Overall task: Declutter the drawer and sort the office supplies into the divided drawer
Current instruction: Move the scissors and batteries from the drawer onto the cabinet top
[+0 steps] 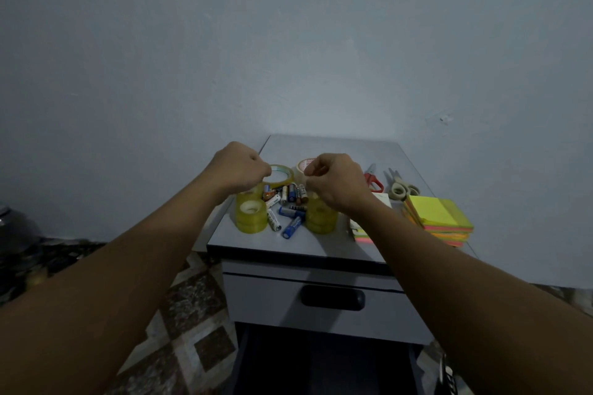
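Note:
A small grey cabinet (324, 247) carries the supplies on its top. Several batteries (288, 202) lie in a loose pile between two stacks of yellowish clear tape rolls, one on the left (252, 216) and one on the right (321, 220). Behind them lie a flat tape roll (284, 174) and a beige roll (302, 165). My left hand (240, 170) hovers with curled fingers at the flat roll's near edge. My right hand (335, 181) is curled above the right stack. Nothing shows in either hand.
Red-handled scissors (373, 182), beige-handled scissors (400, 190), a thick neon sticky-note stack (441, 216) and a smaller note pad (361, 231) sit on the right. The top drawer (272, 301) with its black handle is closed; a dark lower drawer (321, 362) stands open. Patterned floor lies left.

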Tool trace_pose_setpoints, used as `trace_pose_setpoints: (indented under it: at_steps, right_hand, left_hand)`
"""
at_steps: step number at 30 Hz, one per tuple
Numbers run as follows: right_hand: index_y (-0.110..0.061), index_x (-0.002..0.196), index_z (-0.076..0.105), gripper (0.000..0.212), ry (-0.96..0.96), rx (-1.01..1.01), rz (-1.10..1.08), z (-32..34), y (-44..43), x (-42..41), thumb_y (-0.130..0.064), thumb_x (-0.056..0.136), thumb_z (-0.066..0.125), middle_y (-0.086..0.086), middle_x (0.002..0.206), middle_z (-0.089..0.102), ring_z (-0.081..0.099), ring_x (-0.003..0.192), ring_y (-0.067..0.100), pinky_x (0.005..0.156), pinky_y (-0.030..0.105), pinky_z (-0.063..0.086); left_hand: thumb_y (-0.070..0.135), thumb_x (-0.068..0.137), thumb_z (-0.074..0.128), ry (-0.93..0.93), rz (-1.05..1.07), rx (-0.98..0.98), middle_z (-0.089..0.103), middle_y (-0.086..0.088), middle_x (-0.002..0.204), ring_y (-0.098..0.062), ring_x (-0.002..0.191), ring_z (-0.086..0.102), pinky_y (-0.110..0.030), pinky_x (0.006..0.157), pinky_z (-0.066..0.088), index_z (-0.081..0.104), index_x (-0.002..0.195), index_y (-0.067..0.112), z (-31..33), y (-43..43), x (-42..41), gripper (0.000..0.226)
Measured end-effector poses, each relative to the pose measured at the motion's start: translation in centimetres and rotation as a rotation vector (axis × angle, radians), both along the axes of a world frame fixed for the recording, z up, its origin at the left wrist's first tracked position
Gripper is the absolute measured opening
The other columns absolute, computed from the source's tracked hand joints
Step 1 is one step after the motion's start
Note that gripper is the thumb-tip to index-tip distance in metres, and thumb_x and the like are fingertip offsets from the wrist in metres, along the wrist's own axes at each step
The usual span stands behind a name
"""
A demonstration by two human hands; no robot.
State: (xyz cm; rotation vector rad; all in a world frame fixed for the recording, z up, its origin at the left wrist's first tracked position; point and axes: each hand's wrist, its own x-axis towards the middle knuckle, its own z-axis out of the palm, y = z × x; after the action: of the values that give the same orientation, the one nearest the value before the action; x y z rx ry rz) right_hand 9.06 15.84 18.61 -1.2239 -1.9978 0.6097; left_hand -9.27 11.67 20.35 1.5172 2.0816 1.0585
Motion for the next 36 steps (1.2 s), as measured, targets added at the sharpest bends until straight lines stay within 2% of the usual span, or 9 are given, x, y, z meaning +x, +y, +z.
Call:
trace_pose_setpoints:
  at_steps: [5,8,12,16,19,23,27,32,36]
  right_hand:
    - [-0.017,0.095,0.07,0.012,0.122,0.115,-0.072,0.7,-2.4,2.6,-0.012,0.086,0.063,-0.006,0.088,0.068,0.062,0.08,0.009,0.063,0.017,0.045]
    - [-0.02,0.094,0.07,0.012,0.207,0.145,-0.097,0.4,-4.5,4.8,-0.015,0.086,0.062,-0.006,0.087,0.068,0.063,0.081,0.012,0.071,0.028,0.051]
    - [-0.017,0.088,0.07,0.01,0.375,0.028,-0.013,-1.3,-8.1,8.1,-0.009,0.085,0.065,0.004,0.086,0.072,0.067,0.079,0.022,0.075,0.037,0.056]
    - [-0.012,0.086,0.07,0.013,0.394,-0.126,0.084,-4.9,-12.4,10.7,-0.002,0.088,0.063,0.008,0.078,0.072,0.063,0.067,0.01,0.062,0.02,0.049]
    - [-0.009,0.089,0.07,0.009,0.332,-0.273,0.096,-9.4,-14.2,11.6,-0.003,0.091,0.063,0.015,0.078,0.07,0.06,0.066,0.011,0.06,0.022,0.048]
    - [-0.016,0.092,0.069,0.009,0.153,-0.478,0.051,-17.9,-15.2,12.6,-0.009,0.087,0.068,0.005,0.082,0.071,0.061,0.074,0.009,0.07,0.027,0.051]
    - [-0.016,0.097,0.064,0.025,-0.001,-0.696,0.024,-25.4,-16.4,13.7,-0.008,0.076,0.074,0.002,0.084,0.07,0.064,0.079,0.014,0.086,0.042,0.053]
    - [-0.028,0.102,0.056,0.046,-0.192,-0.788,0.045,-30.3,-18.4,13.5,-0.022,0.064,0.082,-0.001,0.099,0.069,0.067,0.091,0.016,0.087,0.036,0.056]
    - [-0.025,0.132,0.045,0.078,-0.42,-0.732,0.111,-31.4,-19.1,13.5,-0.031,0.065,0.084,0.004,0.127,0.046,0.053,0.117,0.023,0.104,0.028,0.043]
  left_hand:
    - [0.022,0.089,0.066,0.002,-0.039,0.21,0.07,0.004,0.087,-0.016,0.083,0.065,-0.029,0.071,0.05,0.071,0.086,0.021,1.0,-4.4,0.5,0.006]
    - [0.023,0.09,0.066,-0.047,-0.039,0.295,0.071,0.002,0.088,-0.014,0.08,0.066,-0.025,0.066,0.049,0.072,0.092,0.021,0.9,-7.6,1.1,0.006]
    - [0.015,0.093,0.064,-0.223,-0.088,0.334,0.072,-0.004,0.078,-0.011,0.058,0.061,-0.014,0.047,0.043,0.071,0.092,0.013,-0.8,-12.0,2.3,0.007]
    - [0.015,0.094,0.065,-0.28,-0.223,0.144,0.071,-0.006,0.07,-0.009,0.053,0.06,-0.018,0.049,0.046,0.07,0.085,0.009,-5.8,-15.3,4.1,0.011]
    - [0.018,0.094,0.066,-0.246,-0.283,-0.036,0.071,-0.006,0.071,-0.011,0.054,0.061,-0.024,0.056,0.051,0.07,0.081,0.012,-10.8,-16.8,5.8,0.015]
    - [0.025,0.092,0.07,-0.172,-0.32,-0.248,0.072,0.002,0.082,-0.003,0.062,0.064,-0.019,0.059,0.051,0.07,0.096,0.019,-18.0,-17.2,7.4,0.007]
    - [0.033,0.089,0.07,-0.092,-0.352,-0.545,0.065,0.009,0.101,-0.003,0.084,0.062,-0.015,0.065,0.045,0.061,0.114,0.028,-24.4,-17.4,7.8,0.026]
    - [0.03,0.078,0.081,-0.124,-0.354,-0.735,0.056,0.008,0.103,-0.008,0.093,0.059,-0.02,0.081,0.05,0.054,0.129,0.025,-30.0,-19.2,8.5,0.058]
    - [0.038,0.063,0.09,-0.04,-0.438,-0.863,0.045,0.003,0.137,-0.018,0.123,0.049,-0.033,0.104,0.046,0.038,0.143,0.033,-32.3,-19.9,9.0,0.095]
